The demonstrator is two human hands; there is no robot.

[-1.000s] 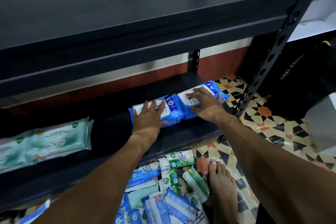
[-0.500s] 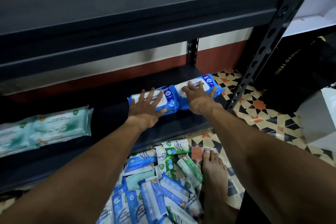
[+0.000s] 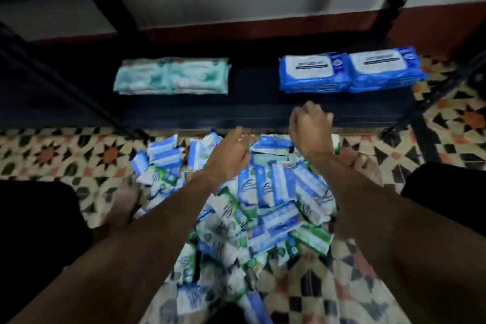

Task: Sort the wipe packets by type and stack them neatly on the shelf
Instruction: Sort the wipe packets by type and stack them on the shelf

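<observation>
The low black shelf (image 3: 257,113) has two groups of wipe packets on it. The blue packets (image 3: 349,71) sit on the right side in two short stacks that touch, side by side. Each one lies flat with its white label facing up, and its long side runs left to right along the shelf. The pale green packets (image 3: 172,76) sit on the left side of the same shelf, also in two short stacks that touch. They lie flat too, with their long sides going left to right. The blue group and the green group are well apart, with bare shelf between them. On the tiled floor (image 3: 52,155) in front of the shelf is a big messy pile of packets (image 3: 263,208), blue ones and green ones mixed up and pointing every which way. The left hand (image 3: 227,151) hangs over the far end of the pile. It is too blurry to tell if its fingers are holding anything. The right hand (image 3: 310,130) is just in front of the shelf edge, below the blue stacks. Its fingers hang loosely bent and nothing shows in it. A bare left foot (image 3: 122,202) and a bare right foot (image 3: 365,163) stand on either side of the pile.
</observation>
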